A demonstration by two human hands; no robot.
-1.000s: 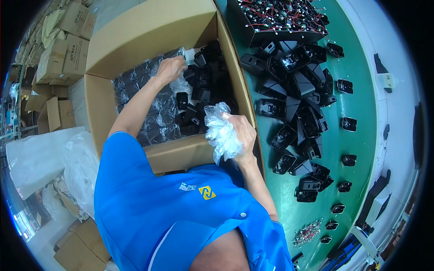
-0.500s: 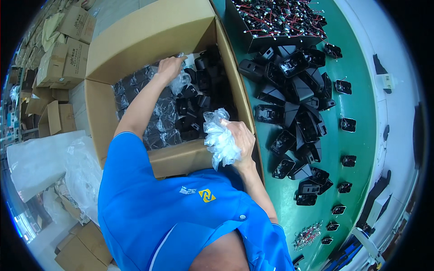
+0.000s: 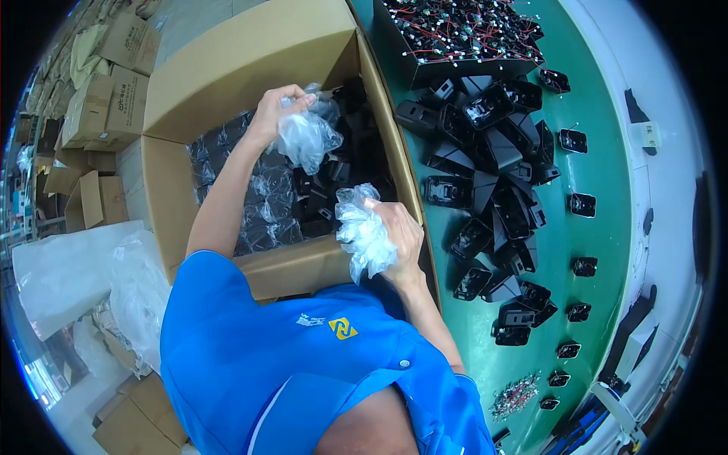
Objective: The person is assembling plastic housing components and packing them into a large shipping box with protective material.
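My left hand (image 3: pixel 276 114) is closed on crumpled clear plastic bags (image 3: pixel 309 141), held up over the inside of a large cardboard box (image 3: pixel 303 269). My right hand (image 3: pixel 402 239) grips another bunch of clear plastic bags (image 3: pixel 365 233) by the box's near right edge. Down in the box, plastic-wrapped black parts (image 3: pixel 267 199) sit in rows on the left. Loose black plastic housings (image 3: pixel 322 199) lie in a heap on its right side, partly in shadow and partly hidden by the bags.
On the green table (image 3: pixel 561 303) to the right lies a pile of black housings (image 3: pixel 493 152). A black bin (image 3: pixel 455 70) of red-wired parts stands behind it. Small black units (image 3: pixel 582 205) form a line along the far side. Cartons (image 3: pixel 106 98) and plastic sheeting (image 3: pixel 76 262) are at left.
My left hand has lifted slightly toward me and left, drawing the plastic bags up from the box. My right hand has barely moved, still holding its bunch.
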